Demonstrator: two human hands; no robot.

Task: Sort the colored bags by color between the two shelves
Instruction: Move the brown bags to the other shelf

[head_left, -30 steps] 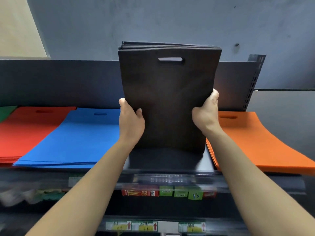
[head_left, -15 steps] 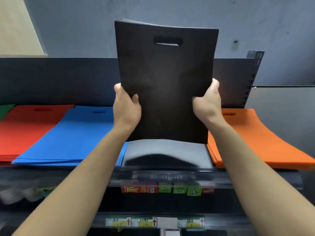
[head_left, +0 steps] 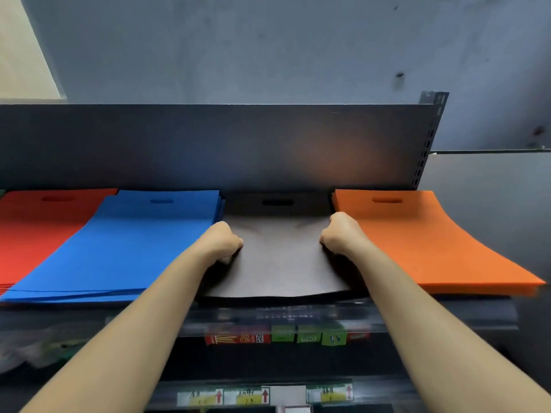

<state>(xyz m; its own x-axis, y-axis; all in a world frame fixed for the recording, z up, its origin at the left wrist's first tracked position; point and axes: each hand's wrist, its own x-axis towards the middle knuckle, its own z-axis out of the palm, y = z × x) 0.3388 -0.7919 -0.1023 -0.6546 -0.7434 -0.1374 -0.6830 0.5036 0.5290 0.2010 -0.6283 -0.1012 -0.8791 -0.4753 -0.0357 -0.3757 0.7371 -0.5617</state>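
Your left hand (head_left: 222, 242) and right hand (head_left: 343, 234) each keep a narrow grip, fingers curled on the side edges of the black bags (head_left: 280, 260), knuckles up, forearms stretched forward; the stack lies flat on the shelf (head_left: 477, 308); blue bags (head_left: 134, 242) just left of it, orange bags (head_left: 417, 234) just right.

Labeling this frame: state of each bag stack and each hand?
red bags: flat stack, not held
blue bags: flat stack, not held
black bags: flat stack, gripped at both side edges
orange bags: flat stack, not held
left hand: curled on black bags' left edge
right hand: curled on their right edge
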